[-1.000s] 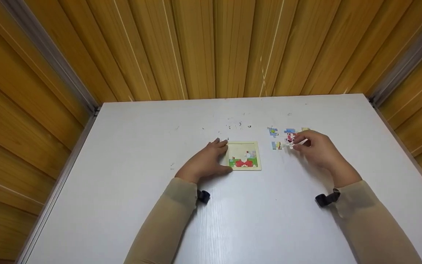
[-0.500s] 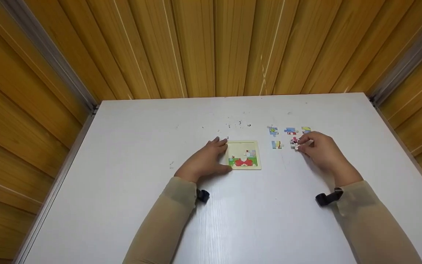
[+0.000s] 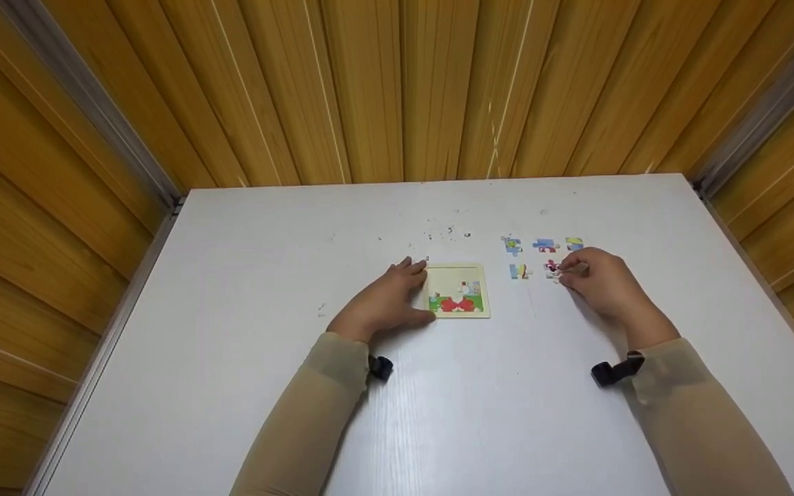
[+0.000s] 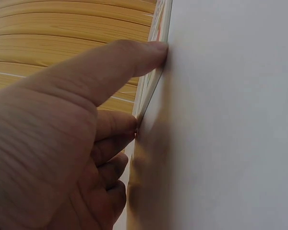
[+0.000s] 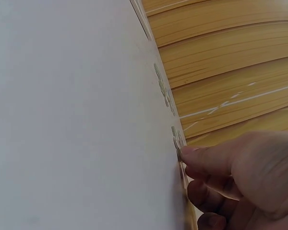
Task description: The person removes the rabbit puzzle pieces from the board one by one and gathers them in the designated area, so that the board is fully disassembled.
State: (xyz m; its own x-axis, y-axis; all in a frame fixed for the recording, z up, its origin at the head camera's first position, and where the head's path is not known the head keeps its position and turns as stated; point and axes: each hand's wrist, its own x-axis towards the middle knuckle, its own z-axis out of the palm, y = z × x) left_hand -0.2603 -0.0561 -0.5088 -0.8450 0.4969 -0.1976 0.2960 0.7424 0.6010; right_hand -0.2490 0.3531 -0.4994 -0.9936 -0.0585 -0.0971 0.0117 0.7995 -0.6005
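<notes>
Hands (image 3: 387, 303) (image 3: 598, 281) hold puzzle frame (image 3: 446, 280), piece (image 3: 552, 269); speckled white table (image 3: 480, 399), wood-grain walls (image 3: 383, 89).

A white, faintly grained rectangular worktop (image 3: 473, 413) carries 1 square, pale-rimmed puzzle tray (image 3: 486, 289) and, to its right, 4 loose multicoloured jigsaw pieces (image 3: 517, 271); small dark specks (image 3: 467, 235) dot its surface.
</notes>
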